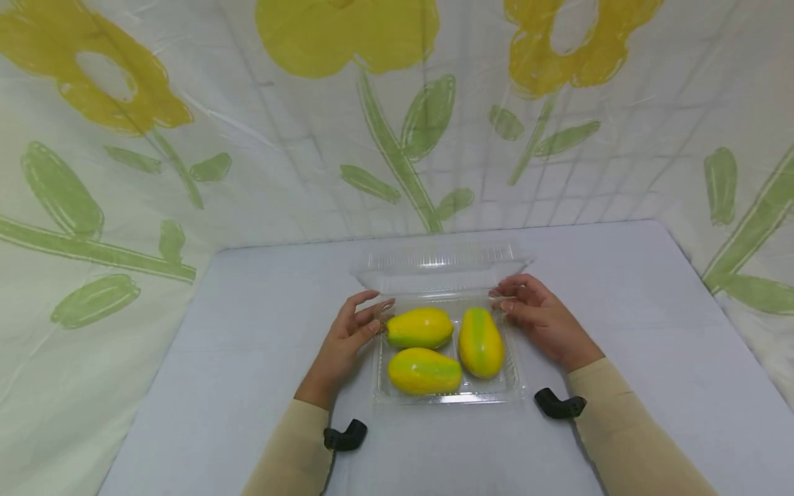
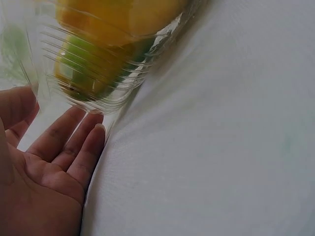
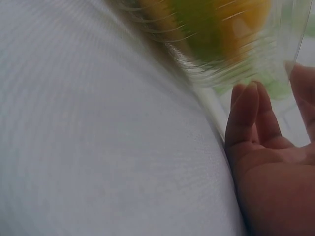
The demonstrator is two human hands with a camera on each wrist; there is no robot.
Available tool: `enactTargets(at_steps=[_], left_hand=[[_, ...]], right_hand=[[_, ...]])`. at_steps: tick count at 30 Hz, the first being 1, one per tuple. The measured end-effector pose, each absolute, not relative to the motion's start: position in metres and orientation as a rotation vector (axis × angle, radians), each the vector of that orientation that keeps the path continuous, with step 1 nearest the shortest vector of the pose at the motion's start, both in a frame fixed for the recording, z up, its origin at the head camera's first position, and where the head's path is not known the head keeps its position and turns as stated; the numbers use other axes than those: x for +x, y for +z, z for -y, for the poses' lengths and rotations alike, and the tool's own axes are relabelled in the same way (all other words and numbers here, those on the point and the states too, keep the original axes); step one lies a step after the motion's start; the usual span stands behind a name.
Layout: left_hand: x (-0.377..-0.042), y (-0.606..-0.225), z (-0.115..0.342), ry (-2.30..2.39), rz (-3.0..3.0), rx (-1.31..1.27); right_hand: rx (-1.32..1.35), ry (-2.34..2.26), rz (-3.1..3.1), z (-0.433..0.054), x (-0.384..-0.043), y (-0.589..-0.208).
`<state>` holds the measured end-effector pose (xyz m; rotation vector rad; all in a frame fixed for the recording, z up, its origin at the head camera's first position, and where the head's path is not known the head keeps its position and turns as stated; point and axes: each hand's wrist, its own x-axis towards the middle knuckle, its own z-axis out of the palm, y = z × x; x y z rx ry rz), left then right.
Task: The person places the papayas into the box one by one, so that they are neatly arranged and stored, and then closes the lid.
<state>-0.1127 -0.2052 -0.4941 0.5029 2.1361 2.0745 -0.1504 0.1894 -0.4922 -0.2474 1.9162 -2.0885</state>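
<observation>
Three yellow-and-green papayas [image 1: 482, 342] lie in the base of a clear plastic clamshell box [image 1: 448, 398]. Its lid [image 1: 437, 281] stands folded back on the far side. At the box's left side, my left hand [image 1: 347, 337] holds the rim, thumb on top and fingers by the ribbed wall. My right hand [image 1: 542, 320] grips the far right corner, thumb over the rim and fingers beneath it. Through the ribbed wall, a papaya [image 2: 93, 64] shows in the left wrist view, just past the fingertips. A papaya [image 3: 216, 29] also shows blurred in the right wrist view.
The box rests on a white-covered table [image 1: 248, 386]. A pale curtain [image 1: 279, 172] with painted yellow flowers and green leaves hangs behind the table and along its sides. Black curved wrist mounts [image 1: 346, 436] sit by both beige sleeves [image 1: 291, 448].
</observation>
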Motion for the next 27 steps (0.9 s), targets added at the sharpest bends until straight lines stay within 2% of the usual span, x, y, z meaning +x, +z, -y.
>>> enactTargets(at_steps=[8,15,22,27], left_hand=[[-0.1104,-0.4925,0.2076,2.082,-2.151,0.432],[-0.1119,-0.4946,0.2085,2.115,-2.104,0.496],[-0.1100,-0.4924,0.2068,2.095,-2.163,0.276],[-0.1095,-0.4923,0.2059,2.058,-2.184,0.256]], right_hand=[[-0.192,-1.991,-1.980,-0.1920,-0.1502,-0.4892],[-0.238,-2.104,-1.849,-0.1914,-0.1517,-0.4902],[-0.243,-2.145,-1.818,-0.1910,-0.1526,-0.4932],[-0.359,-2.192,-1.770,-0.1942,-0.1516,-0.4959]])
